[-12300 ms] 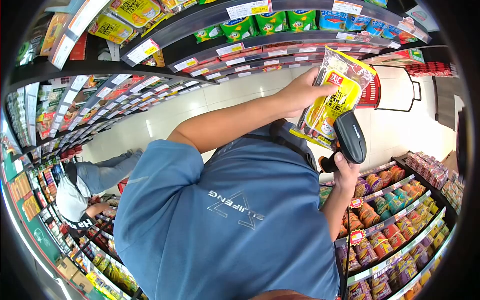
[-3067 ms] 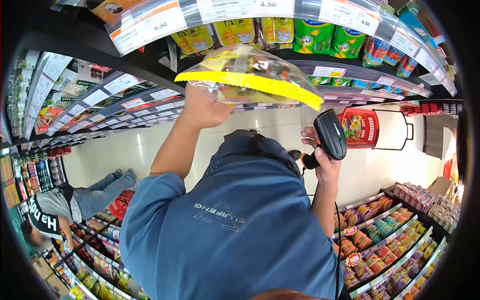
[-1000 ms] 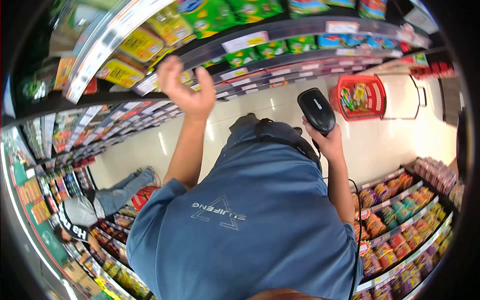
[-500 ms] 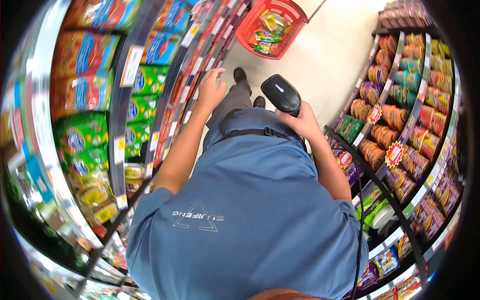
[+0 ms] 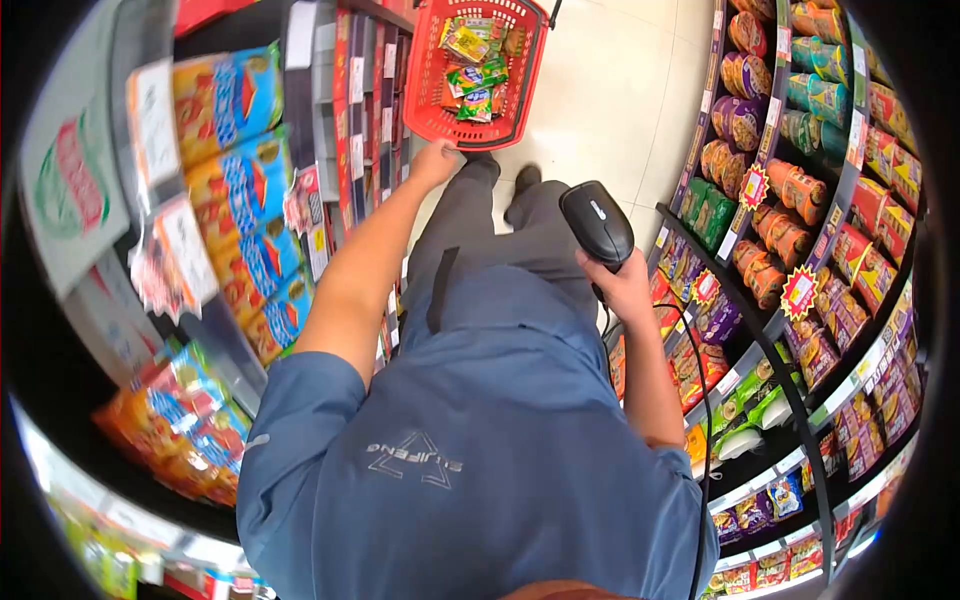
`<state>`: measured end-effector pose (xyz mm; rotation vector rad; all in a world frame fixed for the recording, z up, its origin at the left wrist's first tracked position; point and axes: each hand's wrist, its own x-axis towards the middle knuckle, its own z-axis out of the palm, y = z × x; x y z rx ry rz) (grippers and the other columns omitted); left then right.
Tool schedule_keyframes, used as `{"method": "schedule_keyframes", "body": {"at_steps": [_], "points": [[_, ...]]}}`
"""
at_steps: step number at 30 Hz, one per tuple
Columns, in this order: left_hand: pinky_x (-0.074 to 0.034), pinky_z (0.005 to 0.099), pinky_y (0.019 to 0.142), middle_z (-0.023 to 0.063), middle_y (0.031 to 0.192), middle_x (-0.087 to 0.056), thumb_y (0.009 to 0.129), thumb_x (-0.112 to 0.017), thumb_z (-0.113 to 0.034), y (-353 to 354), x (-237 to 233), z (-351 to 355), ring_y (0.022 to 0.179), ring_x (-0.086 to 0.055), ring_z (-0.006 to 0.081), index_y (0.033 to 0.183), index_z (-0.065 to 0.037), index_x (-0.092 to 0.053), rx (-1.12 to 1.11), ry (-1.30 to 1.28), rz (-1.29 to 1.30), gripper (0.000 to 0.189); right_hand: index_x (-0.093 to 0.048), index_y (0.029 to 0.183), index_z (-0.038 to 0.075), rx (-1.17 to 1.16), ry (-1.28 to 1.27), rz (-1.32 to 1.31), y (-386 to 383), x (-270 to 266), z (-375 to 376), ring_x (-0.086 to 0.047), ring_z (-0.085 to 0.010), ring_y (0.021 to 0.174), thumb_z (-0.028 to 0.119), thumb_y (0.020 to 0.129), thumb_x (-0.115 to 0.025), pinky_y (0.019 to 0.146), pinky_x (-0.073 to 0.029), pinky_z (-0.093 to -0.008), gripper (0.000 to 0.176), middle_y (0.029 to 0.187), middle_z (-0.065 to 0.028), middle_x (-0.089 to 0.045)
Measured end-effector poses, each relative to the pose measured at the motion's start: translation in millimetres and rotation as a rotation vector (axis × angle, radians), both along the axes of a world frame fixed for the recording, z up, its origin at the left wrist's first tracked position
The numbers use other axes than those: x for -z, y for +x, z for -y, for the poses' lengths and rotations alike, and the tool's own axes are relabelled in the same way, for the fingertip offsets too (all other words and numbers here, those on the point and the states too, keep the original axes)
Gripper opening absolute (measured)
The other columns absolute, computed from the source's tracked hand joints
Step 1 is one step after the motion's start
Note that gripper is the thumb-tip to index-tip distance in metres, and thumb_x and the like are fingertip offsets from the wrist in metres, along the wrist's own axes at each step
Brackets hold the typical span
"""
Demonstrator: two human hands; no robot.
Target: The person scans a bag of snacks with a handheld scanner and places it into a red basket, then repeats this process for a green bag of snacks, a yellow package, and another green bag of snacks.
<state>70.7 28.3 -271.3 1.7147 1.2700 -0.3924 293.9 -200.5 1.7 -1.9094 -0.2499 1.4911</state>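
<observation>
My left hand (image 5: 433,164) is at the near rim of a red shopping basket (image 5: 425,118), its fingers curled against the edge and partly hidden. The basket holds several snack packets (image 5: 478,75), green and yellow ones among them. In my right hand (image 5: 627,285) is a black handheld barcode scanner (image 5: 598,225), held by its handle in front of my right thigh, its rounded head pointing up and away from me.
On the left, shelves carry blue-and-orange snack bags (image 5: 235,185) behind price tags. Cup noodles (image 5: 795,190) and packets fill the right-hand shelves. Pale floor tiles (image 5: 610,90) run between them. A black cable (image 5: 707,440) hangs beside my right arm.
My left hand has gone forward to the basket's rim from beside the left shelf. The basket now appears nearer and further left. The scanner stays in my right hand.
</observation>
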Motion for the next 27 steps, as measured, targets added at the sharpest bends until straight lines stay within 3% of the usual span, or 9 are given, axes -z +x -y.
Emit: {"method": "schedule_keyframes", "body": {"at_steps": [6,10,11,16,18,20,22,24,27], "points": [[-0.051,0.0338,0.082,0.0123,0.097,-0.07,0.084,-0.064,-0.02,58,87,-69,0.092,-0.067,0.0223,0.105,-0.005,-0.066,-0.278,-0.103,0.109,0.026,-0.065,0.094,0.0,-0.088,-0.103,-0.059,42,66,-36,-0.057,-0.0088,0.071,0.011,0.077,-0.074,0.068,-0.047,-0.0264,0.022,0.078,-0.0021,-0.065],[-0.052,0.0325,0.078,0.0122,0.093,-0.07,0.083,-0.064,-0.018,82,203,-86,0.086,-0.067,0.0193,0.108,-0.003,-0.065,-0.468,-0.094,0.193,0.03,-0.066,0.093,0.0,0.042,-0.158,-0.065,57,131,-44,-0.058,-0.0087,0.072,0.01,0.077,-0.074,0.068,-0.047,-0.0264,0.021,0.078,-0.0017,-0.065],[-0.049,0.0272,0.065,0.0088,0.089,-0.066,0.085,-0.064,-0.015,89,238,-89,0.072,-0.061,0.0139,0.114,0.004,-0.057,-0.561,-0.166,0.28,0.035,-0.066,0.093,0.0,0.09,-0.214,-0.073,62,145,-42,-0.058,-0.0086,0.072,0.009,0.077,-0.073,0.068,-0.047,-0.0264,0.02,0.078,-0.0013,-0.066],[-0.049,0.0265,0.061,0.0076,0.081,-0.063,0.08,-0.068,-0.01,135,319,-107,0.07,-0.061,0.0142,0.105,0.005,-0.059,-0.655,-0.111,0.069,0.031,-0.063,0.104,0.001,0.189,-0.296,-0.107,72,210,0,-0.057,-0.0083,0.072,0.003,0.079,-0.071,0.065,-0.047,-0.0254,0.026,0.084,0.0,-0.064],[-0.048,0.0269,0.06,0.0077,0.082,-0.064,0.078,-0.071,-0.011,146,355,-119,0.071,-0.061,0.014,0.1,0.003,-0.06,-0.747,-0.131,0.206,0.029,-0.063,0.106,0.001,0.202,-0.341,-0.201,73,228,13,-0.056,-0.0074,0.072,0.002,0.079,-0.071,0.063,-0.046,-0.0244,0.028,0.083,0.0004,-0.063],[-0.049,0.0307,0.064,0.0082,0.097,-0.067,0.083,-0.072,-0.015,156,401,-134,0.079,-0.062,0.0142,0.103,-0.002,-0.06,-0.999,-0.082,0.393,0.027,-0.063,0.105,0.001,0.272,-0.415,-0.14,71,241,12,-0.055,-0.0063,0.071,0.003,0.078,-0.072,0.062,-0.045,-0.0233,0.028,0.084,0.0001,-0.063],[-0.049,0.0337,0.07,0.0065,0.103,-0.066,0.085,-0.073,-0.022,167,411,-155,0.084,-0.065,0.021,0.113,-0.01,-0.058,-1.304,-0.426,0.413,0.035,-0.064,0.103,0.0,0.3,-0.434,-0.144,71,253,16,-0.056,-0.007,0.071,0.003,0.078,-0.072,0.062,-0.046,-0.0242,0.026,0.084,0.0001,-0.063],[-0.053,0.0349,0.066,0.0081,0.107,-0.065,0.084,-0.074,-0.019,175,413,-169,0.086,-0.066,0.0236,0.115,-0.01,-0.057,-1.467,-0.493,0.27,0.037,-0.064,0.101,0.0,0.228,-0.416,-0.185,70,263,18,-0.056,-0.0076,0.072,0.002,0.078,-0.072,0.064,-0.046,-0.0251,0.024,0.085,0.0005,-0.064],[-0.057,0.0389,0.064,0.0093,0.108,-0.065,0.082,-0.075,-0.014,180,406,-170,0.089,-0.067,0.0255,0.118,-0.008,-0.055,-1.328,-0.362,0.318,0.041,-0.065,0.1,0.001,0.249,-0.425,-0.169,70,263,7,-0.057,-0.008,0.076,0.002,0.078,-0.073,0.068,-0.046,-0.0255,0.024,0.085,0.0002,-0.065]]}}
